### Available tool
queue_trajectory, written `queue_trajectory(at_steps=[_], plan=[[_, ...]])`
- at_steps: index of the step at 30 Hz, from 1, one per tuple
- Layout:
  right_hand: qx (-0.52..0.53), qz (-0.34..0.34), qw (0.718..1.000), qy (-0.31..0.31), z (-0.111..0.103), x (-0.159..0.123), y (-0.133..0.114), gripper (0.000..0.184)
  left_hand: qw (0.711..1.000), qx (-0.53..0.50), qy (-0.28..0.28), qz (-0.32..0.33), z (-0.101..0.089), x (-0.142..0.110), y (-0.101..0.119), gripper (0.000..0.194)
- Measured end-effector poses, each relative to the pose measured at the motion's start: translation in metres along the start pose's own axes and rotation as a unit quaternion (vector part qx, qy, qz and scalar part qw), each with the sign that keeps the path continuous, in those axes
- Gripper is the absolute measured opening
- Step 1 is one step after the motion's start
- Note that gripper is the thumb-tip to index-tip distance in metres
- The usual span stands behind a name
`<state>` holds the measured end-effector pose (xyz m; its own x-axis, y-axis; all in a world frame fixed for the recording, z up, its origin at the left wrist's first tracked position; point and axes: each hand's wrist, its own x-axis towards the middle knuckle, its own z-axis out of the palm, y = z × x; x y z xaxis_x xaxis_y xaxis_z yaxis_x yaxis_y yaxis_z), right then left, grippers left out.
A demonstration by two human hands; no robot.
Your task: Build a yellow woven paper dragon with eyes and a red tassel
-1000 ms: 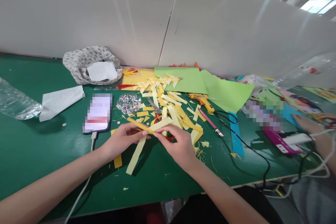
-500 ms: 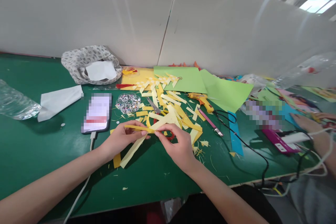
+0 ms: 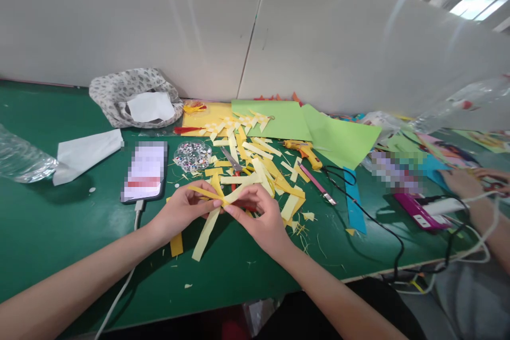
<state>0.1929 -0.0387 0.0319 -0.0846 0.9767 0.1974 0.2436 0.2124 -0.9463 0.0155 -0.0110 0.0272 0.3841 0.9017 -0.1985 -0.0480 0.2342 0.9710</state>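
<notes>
Between my two hands are crossed paper strips (image 3: pixel 206 235), pale yellow and deeper yellow, meeting at the fingertips. My left hand (image 3: pixel 189 206) pinches them from the left, thumb on top. From the other side my right hand (image 3: pixel 261 215) pinches the same crossing with thumb and fingers. One pale end hangs down toward the table's front. Just beyond the hands lie red-handled scissors (image 3: pixel 232 161), partly covered by loose cut strips (image 3: pixel 261 150). A woven yellow-and-white paper piece (image 3: pixel 235 123) with a red tassel rests farther back.
A charging phone (image 3: pixel 145 170), a round case of small beads (image 3: pixel 193 156) and a cloth bag (image 3: pixel 115 98) are left. To the right lie a yellow glue gun (image 3: pixel 305 153), a pink cutter (image 3: pixel 319 185), green sheets (image 3: pixel 342 135), cables and a co-worker's hand (image 3: pixel 462 183).
Both hands have shifted slightly left with the strips. The deeper yellow strip now stands up more at the crossing, and the hanging pale end has swung toward the right.
</notes>
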Motion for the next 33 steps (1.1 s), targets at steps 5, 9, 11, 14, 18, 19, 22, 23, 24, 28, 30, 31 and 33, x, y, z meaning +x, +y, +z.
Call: queue_trajectory(at_steps=[5,9,11,14,18,19,22,23,24,28,30,31,33], plan=[[0.009,0.004,0.999,0.039,-0.001,0.0,0.0,0.019,0.999,0.032,0.007,0.009,0.004,-0.003,0.003,0.024],[-0.009,-0.014,0.999,0.037,-0.003,0.001,0.0,0.014,0.999,0.047,-0.01,0.014,0.004,-0.003,0.003,0.021],[-0.018,-0.021,0.999,0.031,-0.004,0.001,0.0,0.011,0.999,0.034,-0.026,0.015,0.003,-0.002,0.001,0.018],[-0.038,-0.031,0.998,0.033,-0.005,0.002,-0.002,0.008,0.999,0.028,-0.017,0.032,0.0,-0.001,-0.002,0.017],[-0.05,-0.058,0.996,0.048,-0.01,0.003,0.001,0.008,0.998,0.049,0.019,0.036,0.0,0.0,-0.002,0.02],[-0.052,-0.07,0.995,0.045,-0.012,0.004,0.003,0.008,0.998,0.048,0.023,0.024,0.0,-0.001,-0.001,0.022],[-0.069,-0.084,0.994,0.027,-0.019,0.009,0.011,0.009,0.999,0.036,0.032,-0.009,0.001,-0.002,0.0,0.026],[-0.074,-0.079,0.994,0.019,-0.021,0.01,0.014,0.01,0.999,0.028,0.034,-0.013,0.001,-0.002,0.0,0.026],[-0.071,-0.072,0.995,0.012,-0.023,0.012,0.016,0.01,0.999,0.02,0.035,-0.013,0.001,-0.002,0.0,0.027],[0.016,-0.037,0.999,-0.032,-0.022,0.014,0.015,0.013,0.999,-0.009,0.037,-0.011,0.0,-0.002,0.0,0.025],[0.076,-0.015,0.995,-0.061,-0.018,0.012,0.011,0.016,0.999,-0.008,0.038,-0.012,0.0,-0.002,0.0,0.025],[0.094,-0.003,0.993,-0.065,-0.015,0.011,0.009,0.019,0.999,-0.004,0.038,-0.013,0.001,-0.002,0.0,0.026],[0.093,0.022,0.994,-0.048,-0.011,0.008,0.006,0.023,0.999,0.004,0.036,-0.014,0.002,-0.002,0.0,0.026]])
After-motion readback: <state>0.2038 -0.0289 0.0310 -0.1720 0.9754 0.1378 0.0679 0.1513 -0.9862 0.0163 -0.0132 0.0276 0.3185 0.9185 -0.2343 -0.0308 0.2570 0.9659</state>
